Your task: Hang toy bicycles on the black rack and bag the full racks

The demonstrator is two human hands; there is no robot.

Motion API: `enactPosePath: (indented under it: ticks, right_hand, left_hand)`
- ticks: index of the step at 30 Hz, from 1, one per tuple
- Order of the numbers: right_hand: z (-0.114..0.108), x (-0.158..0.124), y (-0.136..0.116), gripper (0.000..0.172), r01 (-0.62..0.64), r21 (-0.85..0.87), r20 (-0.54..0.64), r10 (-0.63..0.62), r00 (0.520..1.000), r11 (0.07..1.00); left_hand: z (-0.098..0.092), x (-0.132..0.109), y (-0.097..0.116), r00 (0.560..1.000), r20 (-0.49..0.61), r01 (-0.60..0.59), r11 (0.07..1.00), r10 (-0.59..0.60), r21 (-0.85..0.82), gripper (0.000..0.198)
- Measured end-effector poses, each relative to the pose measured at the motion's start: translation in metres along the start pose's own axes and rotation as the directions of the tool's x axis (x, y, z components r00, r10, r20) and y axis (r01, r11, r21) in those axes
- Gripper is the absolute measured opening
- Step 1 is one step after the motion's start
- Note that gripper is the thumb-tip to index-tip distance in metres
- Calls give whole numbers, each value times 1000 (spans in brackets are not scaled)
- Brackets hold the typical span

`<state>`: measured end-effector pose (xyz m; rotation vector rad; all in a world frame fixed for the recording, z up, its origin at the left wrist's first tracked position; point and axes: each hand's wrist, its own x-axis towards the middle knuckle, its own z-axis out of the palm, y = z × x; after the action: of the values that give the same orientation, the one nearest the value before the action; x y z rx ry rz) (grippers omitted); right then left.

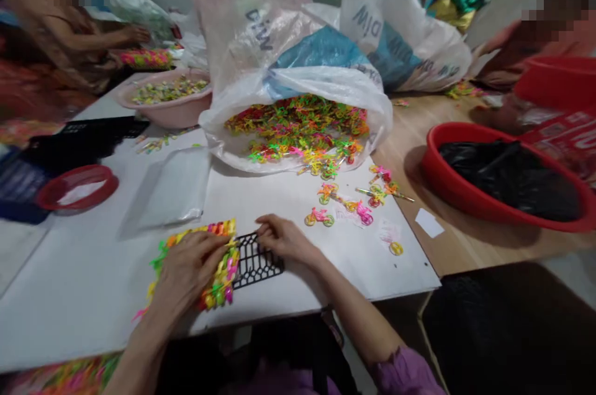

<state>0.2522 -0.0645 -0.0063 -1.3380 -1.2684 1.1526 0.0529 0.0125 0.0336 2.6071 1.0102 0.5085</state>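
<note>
My left grip is clamping a bundle of neon plastic bicycle charms. My right grip is pinching a black plastic grid just beside it.

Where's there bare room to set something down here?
Bare white board lies between the clear plastic sleeve and your right hand; bare wood between the board and the red basin. Crowded: the loose plastic bicycles below the big sack.

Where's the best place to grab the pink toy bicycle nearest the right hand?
Probably pinch the pink toy bicycle by its thin frame between the wheels, coming from above on the near side, where the right hand is. It lies flat on the white board, apart from the heap, so fingers can likely close on it there.
</note>
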Motion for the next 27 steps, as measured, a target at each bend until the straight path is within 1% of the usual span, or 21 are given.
enactPosePath:
  ticks: [2,4,6,8,10,13,15,19,22,27]
  right_hand:
    - [-13,-6,-5,31,14,-79,-30,-16,999,997]
    - [-15,-6,-9,28,25,-117,-2,-25,1000,993]
    - [-6,-1,-12,27,37,-120,23,-35,999,992]
    - [9,4,-14,26,56,-95,13,-55,998,994]
    - [23,9,-16,27,76,-59,-7,-77,997,995]
    - [35,15,-18,24,89,-51,-36,-91,995,995]
    - [39,18,-20,20,92,-78,-57,-97,994,993]
    - [45,19,-24,15,92,-168,-49,-102,994,982]
    - [48,19,-23,16,78,-226,-72,-97,993,971]
    - [58,16,-18,18,44,-88,-116,-54,992,995]
  left_hand:
    - [-5,0,4,1000,12,10,1000,-9,-26,28]
    - [-12,0,4,999,19,41,997,-39,-67,27]
    - [-20,-3,0,997,3,82,993,-82,-87,28]
    - [-27,-7,-5,992,-33,115,990,-118,-82,28]
    - [-30,-12,-8,993,-45,108,991,-111,-74,27]
    - [-28,-13,-6,999,21,39,997,-38,-60,22]
    - [-24,-10,-3,999,49,23,998,-20,-62,20]
    - [-18,-8,-4,1000,1,24,993,-24,-111,19]
    - [-16,-8,-7,1000,-13,25,990,-27,-141,18]
    - [-18,-6,-6,1000,15,28,991,-26,-134,21]
